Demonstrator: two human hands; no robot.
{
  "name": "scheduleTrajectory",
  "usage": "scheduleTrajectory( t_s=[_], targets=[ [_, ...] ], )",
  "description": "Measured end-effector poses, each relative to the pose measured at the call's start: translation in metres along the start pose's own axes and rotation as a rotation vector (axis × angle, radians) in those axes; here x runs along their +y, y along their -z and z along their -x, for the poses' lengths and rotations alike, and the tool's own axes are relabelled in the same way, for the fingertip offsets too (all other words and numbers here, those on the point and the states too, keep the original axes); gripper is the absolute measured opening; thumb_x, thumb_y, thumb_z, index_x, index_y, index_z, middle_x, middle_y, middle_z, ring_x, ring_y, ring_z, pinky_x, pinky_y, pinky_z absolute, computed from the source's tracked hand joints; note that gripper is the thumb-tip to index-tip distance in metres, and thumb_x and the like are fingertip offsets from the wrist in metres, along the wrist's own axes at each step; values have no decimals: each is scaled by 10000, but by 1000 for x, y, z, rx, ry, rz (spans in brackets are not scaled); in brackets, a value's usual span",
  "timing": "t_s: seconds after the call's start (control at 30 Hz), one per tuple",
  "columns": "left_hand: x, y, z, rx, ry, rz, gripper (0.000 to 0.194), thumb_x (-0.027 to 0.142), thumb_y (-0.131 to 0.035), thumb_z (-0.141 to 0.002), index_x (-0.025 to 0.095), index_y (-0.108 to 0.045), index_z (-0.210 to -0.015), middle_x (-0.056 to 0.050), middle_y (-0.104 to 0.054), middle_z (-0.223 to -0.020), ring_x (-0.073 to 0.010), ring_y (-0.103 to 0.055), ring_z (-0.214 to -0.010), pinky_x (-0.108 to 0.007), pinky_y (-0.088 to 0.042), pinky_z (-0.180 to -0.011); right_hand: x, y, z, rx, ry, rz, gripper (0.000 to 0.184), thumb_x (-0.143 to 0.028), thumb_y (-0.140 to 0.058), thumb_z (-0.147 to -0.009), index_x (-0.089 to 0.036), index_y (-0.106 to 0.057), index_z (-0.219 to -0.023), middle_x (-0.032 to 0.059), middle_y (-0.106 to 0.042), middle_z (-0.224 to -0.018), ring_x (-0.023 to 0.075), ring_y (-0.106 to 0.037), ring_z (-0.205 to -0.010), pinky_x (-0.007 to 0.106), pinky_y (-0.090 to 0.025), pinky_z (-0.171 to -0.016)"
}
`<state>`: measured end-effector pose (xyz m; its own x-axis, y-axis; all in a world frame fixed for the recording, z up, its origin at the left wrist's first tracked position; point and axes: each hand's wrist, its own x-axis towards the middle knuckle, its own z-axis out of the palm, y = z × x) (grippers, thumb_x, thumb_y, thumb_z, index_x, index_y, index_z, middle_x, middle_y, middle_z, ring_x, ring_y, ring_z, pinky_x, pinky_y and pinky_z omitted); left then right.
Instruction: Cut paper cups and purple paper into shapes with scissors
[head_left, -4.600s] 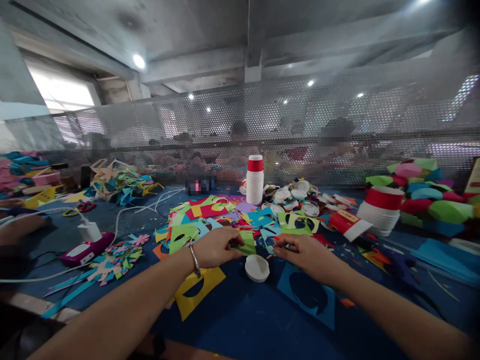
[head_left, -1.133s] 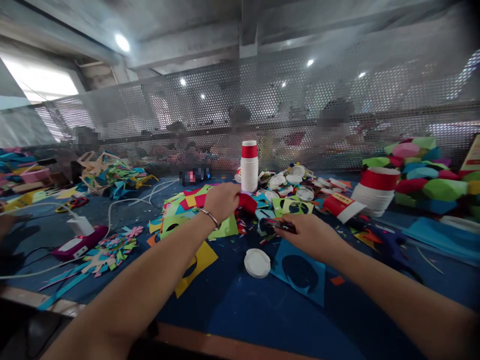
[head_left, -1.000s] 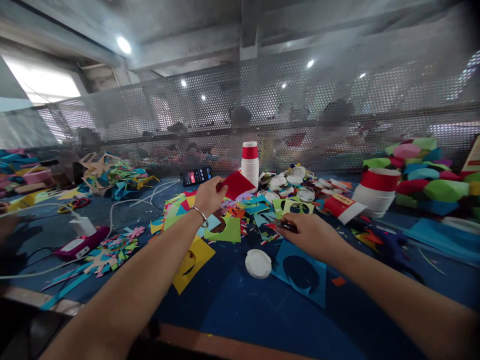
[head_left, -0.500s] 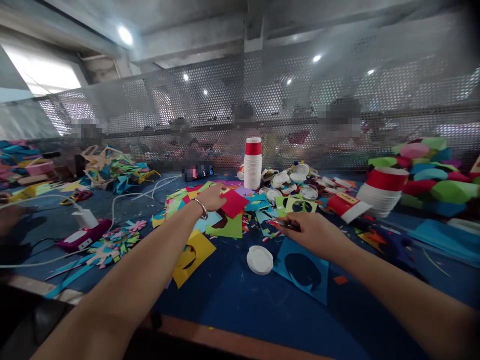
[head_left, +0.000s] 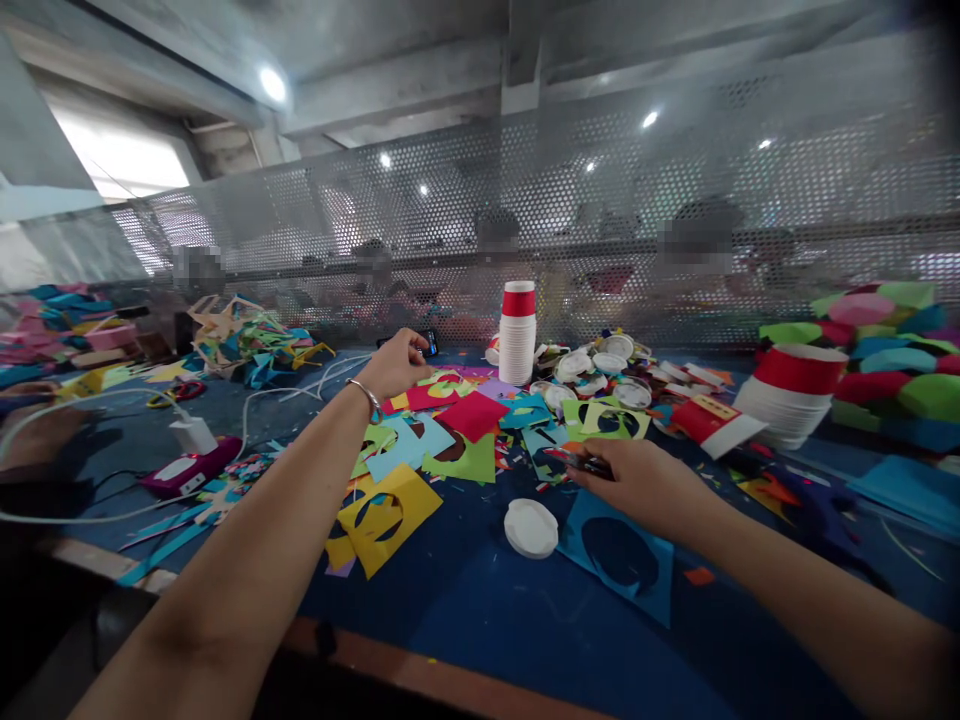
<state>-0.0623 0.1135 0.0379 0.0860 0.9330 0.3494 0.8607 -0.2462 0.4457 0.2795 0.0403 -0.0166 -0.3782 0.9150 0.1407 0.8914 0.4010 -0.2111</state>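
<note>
My left hand [head_left: 397, 365] reaches far across the blue table, its fingers curled at the near end of a dark phone [head_left: 430, 344]. A bracelet sits on that wrist. My right hand [head_left: 637, 480] is closed on a thin dark-and-red tool [head_left: 581, 461], which I cannot identify for sure, held just above the paper scraps. A red paper square [head_left: 474, 415] lies loose on top of the coloured paper pile [head_left: 420, 450] between my hands. A white round lid [head_left: 531, 527] rests on the table near my right hand.
A tall cup stack [head_left: 517, 335] stands behind the pile, with scattered lids [head_left: 600, 365] beside it. At the right stand wider cups [head_left: 795, 405] and coloured paper balls [head_left: 885, 360]. A pink device [head_left: 191, 470] and cables lie left. A mesh screen [head_left: 600, 230] closes the back.
My left hand lifted the red paper square, laid it on the pile, let go and reached back to the phone. My right hand has stayed put with its tool.
</note>
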Motion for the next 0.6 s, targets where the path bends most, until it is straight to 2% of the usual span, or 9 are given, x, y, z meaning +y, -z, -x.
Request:
scheduleTrajectory(
  t_s=[0.07,0.17,0.23,0.3,0.47,0.6],
  targets=[
    [-8,7,6,-75,-4,-51,538,354,-666,-742,154,-499,-1213,-88,-667,-1026,-169,-626,-775,-247,-446,-640,1,-2,-1,-12,1,13,247,-417,-517,-895,-215,-658,-879,71,-696,-815,215,-628,-692,279,-329,-542],
    [-15,14,22,-256,-35,-140,439,388,-732,-653,187,-639,-1031,-69,-696,-964,-210,-635,-823,-258,-437,-676,3,-6,-4,-11,1,25,253,-427,-525,-895,-209,-653,-892,87,-706,-864,225,-642,-734,280,-351,-569],
    [-15,12,34,-367,-73,-184,357,412,-721,-658,209,-678,-948,-55,-710,-932,-218,-640,-827,-263,-429,-690,4,-8,-5,-13,-4,19,264,-439,-522,-897,-214,-657,-921,86,-707,-866,231,-648,-750,280,-363,-581],
    [-13,7,45,-440,-122,-220,350,455,-690,-691,225,-687,-956,-55,-709,-989,-223,-637,-869,-271,-426,-726,4,-8,-5,-17,-6,15,271,-447,-519,-900,-221,-664,-941,78,-707,-855,238,-654,-763,282,-374,-593],
    [-8,-7,55,-505,-198,-301,488,559,-680,-680,177,-673,-983,-115,-675,-1037,-283,-592,-962,-336,-406,-821,1,-4,-3,-17,2,22,273,-436,-513,-908,-216,-672,-938,78,-715,-887,243,-658,-800,276,-378,-592],
    [-15,-11,54,-482,-212,-336,538,604,-657,-685,180,-655,-1017,-114,-663,-1049,-281,-577,-979,-339,-405,-840,3,-6,-3,-9,2,33,273,-448,-517,-902,-221,-668,-917,69,-713,-867,237,-652,-763,281,-368,-579]
  ],
)
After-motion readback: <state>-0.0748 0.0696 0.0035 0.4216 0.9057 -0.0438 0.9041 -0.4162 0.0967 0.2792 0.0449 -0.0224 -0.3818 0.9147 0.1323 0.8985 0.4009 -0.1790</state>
